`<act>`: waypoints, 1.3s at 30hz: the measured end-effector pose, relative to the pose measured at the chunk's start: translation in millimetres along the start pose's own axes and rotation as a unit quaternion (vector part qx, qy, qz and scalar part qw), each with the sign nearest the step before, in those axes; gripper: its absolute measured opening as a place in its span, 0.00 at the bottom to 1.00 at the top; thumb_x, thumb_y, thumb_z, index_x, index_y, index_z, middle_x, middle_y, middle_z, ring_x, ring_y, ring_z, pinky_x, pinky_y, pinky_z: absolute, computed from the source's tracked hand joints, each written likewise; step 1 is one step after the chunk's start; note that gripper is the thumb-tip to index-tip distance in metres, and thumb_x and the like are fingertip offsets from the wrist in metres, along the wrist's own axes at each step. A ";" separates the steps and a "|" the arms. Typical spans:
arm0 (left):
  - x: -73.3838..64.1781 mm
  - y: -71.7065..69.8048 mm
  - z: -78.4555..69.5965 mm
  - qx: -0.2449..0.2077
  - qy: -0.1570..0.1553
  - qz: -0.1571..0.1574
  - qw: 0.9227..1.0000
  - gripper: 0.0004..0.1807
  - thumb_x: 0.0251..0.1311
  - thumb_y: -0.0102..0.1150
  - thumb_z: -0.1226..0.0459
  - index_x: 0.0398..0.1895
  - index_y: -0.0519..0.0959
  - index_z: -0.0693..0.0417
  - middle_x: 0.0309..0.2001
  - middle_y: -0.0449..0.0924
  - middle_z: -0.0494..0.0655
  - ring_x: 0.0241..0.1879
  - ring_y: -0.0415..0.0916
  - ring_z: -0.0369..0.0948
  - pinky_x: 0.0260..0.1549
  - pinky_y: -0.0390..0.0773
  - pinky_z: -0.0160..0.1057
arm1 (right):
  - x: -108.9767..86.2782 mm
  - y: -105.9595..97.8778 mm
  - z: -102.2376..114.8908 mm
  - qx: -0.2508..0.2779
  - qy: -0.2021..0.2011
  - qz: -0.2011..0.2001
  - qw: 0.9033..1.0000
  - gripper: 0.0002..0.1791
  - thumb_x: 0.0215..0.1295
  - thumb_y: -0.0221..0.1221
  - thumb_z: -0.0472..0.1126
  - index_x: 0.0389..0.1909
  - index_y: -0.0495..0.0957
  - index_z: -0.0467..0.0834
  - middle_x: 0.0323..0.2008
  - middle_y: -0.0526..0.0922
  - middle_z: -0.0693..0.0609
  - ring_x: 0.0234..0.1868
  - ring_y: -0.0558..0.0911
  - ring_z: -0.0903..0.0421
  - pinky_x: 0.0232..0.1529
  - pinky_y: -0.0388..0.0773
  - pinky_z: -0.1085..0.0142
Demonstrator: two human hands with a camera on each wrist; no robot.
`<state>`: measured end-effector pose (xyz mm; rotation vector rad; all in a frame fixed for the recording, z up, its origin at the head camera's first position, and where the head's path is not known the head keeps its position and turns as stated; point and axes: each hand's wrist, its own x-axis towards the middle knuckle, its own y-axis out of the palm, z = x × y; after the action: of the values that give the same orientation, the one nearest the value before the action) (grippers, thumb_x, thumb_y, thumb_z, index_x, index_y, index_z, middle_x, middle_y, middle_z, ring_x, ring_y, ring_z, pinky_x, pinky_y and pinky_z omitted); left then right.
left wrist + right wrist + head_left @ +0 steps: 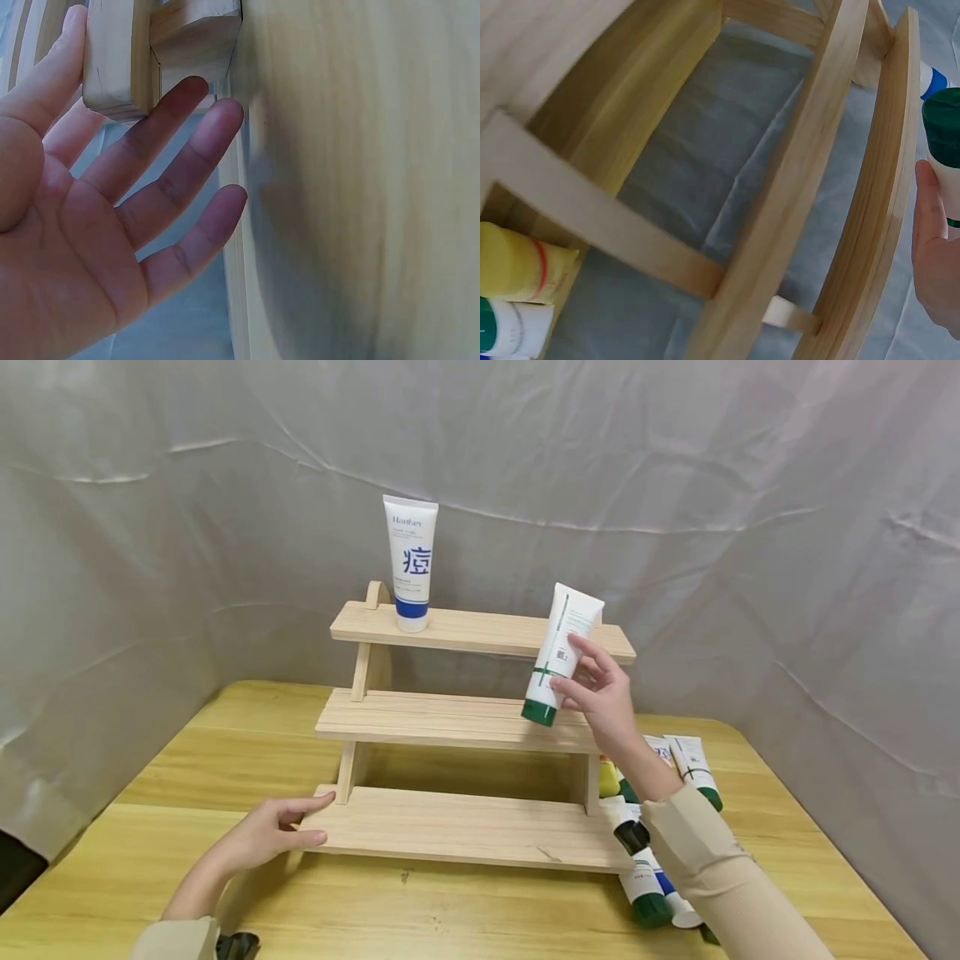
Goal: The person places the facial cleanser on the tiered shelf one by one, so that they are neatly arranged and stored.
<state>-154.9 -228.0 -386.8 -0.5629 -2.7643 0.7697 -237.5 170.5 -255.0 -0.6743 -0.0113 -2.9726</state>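
My right hand (603, 693) pinches a white squeeze tube with a green cap (562, 647) between thumb and fingers. The tube tilts, cap down, in front of the top and middle tiers at their right side. In the right wrist view its green cap (943, 127) shows at the right edge. My left hand (262, 833) holds the left end of the bottom tier of a three-tier wooden display stand (465, 827). In the left wrist view, thumb and index finger straddle the board end (116, 67), and the other fingers extend. A white tube with a blue band (411, 564) stands cap-down on the top tier, at left.
Several tubes lie piled on the wooden table (247, 727) right of the stand, among them a green-capped tube (693, 768) and a yellow one (517, 262). My right forearm partly covers the pile. A grey cloth (675, 485) hangs behind the table.
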 end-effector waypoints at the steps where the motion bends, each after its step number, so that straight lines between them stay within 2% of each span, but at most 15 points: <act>1: 0.0 0.0 0.0 -0.004 -0.001 0.001 1.000 0.31 0.55 0.59 0.62 0.58 0.64 0.70 0.53 0.64 0.74 0.41 0.73 0.37 0.37 0.71 0.32 | 2.9 2.4 0.3 0.002 -0.002 0.002 1.000 0.31 0.56 0.56 0.26 0.62 0.63 0.42 0.47 0.72 0.46 0.42 0.76 0.56 0.33 0.77 0.63; 5: -0.1 -0.1 -0.2 -0.013 0.000 0.004 1.000 0.31 0.55 0.59 0.62 0.58 0.64 0.71 0.52 0.64 0.75 0.39 0.73 0.34 0.36 0.72 0.31 | 15.7 13.4 4.4 0.012 -0.015 0.001 1.000 0.31 0.55 0.56 0.24 0.61 0.63 0.42 0.46 0.72 0.45 0.40 0.77 0.56 0.31 0.77 0.65; 12: -0.6 0.0 0.0 -0.021 0.002 0.006 1.000 0.31 0.55 0.59 0.63 0.58 0.63 0.72 0.51 0.65 0.75 0.38 0.74 0.34 0.36 0.72 0.31 | 37.3 32.6 14.1 -0.003 -0.043 -0.010 0.999 0.31 0.53 0.56 0.23 0.60 0.64 0.40 0.44 0.72 0.46 0.35 0.78 0.57 0.27 0.76 0.67; 18: -0.8 0.4 0.4 -0.014 0.004 0.001 1.000 0.31 0.54 0.60 0.62 0.58 0.64 0.72 0.53 0.63 0.76 0.40 0.73 0.36 0.36 0.72 0.32 | 50.4 46.2 15.6 -0.002 -0.061 -0.018 0.998 0.32 0.51 0.57 0.22 0.59 0.64 0.40 0.38 0.71 0.47 0.33 0.79 0.54 0.25 0.76 0.67; 22: -0.2 0.2 0.0 -0.006 0.005 -0.003 1.000 0.31 0.54 0.60 0.61 0.57 0.65 0.71 0.53 0.63 0.75 0.39 0.74 0.36 0.36 0.72 0.32 | 58.0 54.6 15.4 -0.006 -0.069 -0.034 0.997 0.31 0.50 0.57 0.23 0.58 0.65 0.40 0.39 0.71 0.48 0.32 0.79 0.54 0.24 0.75 0.68; 27: 0.1 -0.4 -0.4 -0.010 0.007 -0.003 1.000 0.31 0.54 0.60 0.61 0.57 0.64 0.72 0.53 0.63 0.75 0.38 0.74 0.35 0.37 0.72 0.32 | 66.4 63.3 15.7 -0.003 -0.070 -0.048 0.996 0.31 0.51 0.57 0.23 0.59 0.65 0.41 0.43 0.70 0.47 0.35 0.78 0.53 0.26 0.77 0.66; 33: 0.1 -0.8 0.6 -0.006 0.001 -0.006 1.000 0.32 0.53 0.60 0.60 0.57 0.65 0.72 0.53 0.63 0.75 0.37 0.74 0.35 0.36 0.72 0.32 | 75.2 74.3 15.3 0.006 -0.080 -0.045 0.996 0.32 0.52 0.56 0.21 0.59 0.64 0.41 0.47 0.68 0.46 0.37 0.77 0.51 0.33 0.77 0.63; 39: 0.6 -0.7 2.0 -0.003 0.003 -0.008 1.000 0.32 0.53 0.60 0.60 0.57 0.65 0.71 0.53 0.63 0.75 0.36 0.75 0.35 0.36 0.72 0.33 | 82.1 82.7 11.6 -0.034 -0.125 -0.047 0.990 0.31 0.51 0.56 0.20 0.57 0.64 0.39 0.49 0.67 0.46 0.39 0.77 0.50 0.38 0.75 0.62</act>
<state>-156.3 -229.2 -388.1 -0.5419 -2.7632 0.7552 -298.6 81.2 -210.3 -1.0793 0.0430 -2.9664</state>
